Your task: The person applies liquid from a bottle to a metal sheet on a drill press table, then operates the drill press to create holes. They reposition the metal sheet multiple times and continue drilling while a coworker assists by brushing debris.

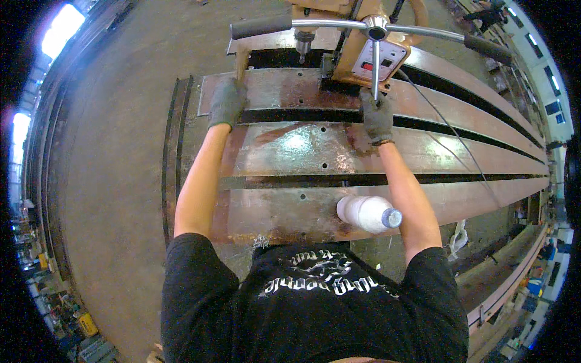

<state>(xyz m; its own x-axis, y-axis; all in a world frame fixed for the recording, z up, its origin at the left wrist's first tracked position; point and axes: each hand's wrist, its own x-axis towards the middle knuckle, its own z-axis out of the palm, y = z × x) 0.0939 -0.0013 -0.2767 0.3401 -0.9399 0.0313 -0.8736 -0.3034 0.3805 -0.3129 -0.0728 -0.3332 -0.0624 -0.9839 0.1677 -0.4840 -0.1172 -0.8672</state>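
Note:
A tan drill press (363,48) stands on steel beams, its chuck and bit (304,47) pointing down over a beam flange. My right hand (377,116), in a dark grey work glove, is closed around the lower end of the metal feed handle (375,66), beside the control panel. My left hand (226,104), gloved alike, is at the left end of a steel beam (272,91). Its fingers close on a narrow tan strip (241,65) that stands out past the glove; the fingertips are partly hidden.
Closest to me, a white bottle with a blue cap (368,213) lies on the nearest beam (272,212). Metal shavings (261,242) cling to that beam's edge. A dark cable (448,124) trails rightward from the drill across the beams, which have dark gaps between them.

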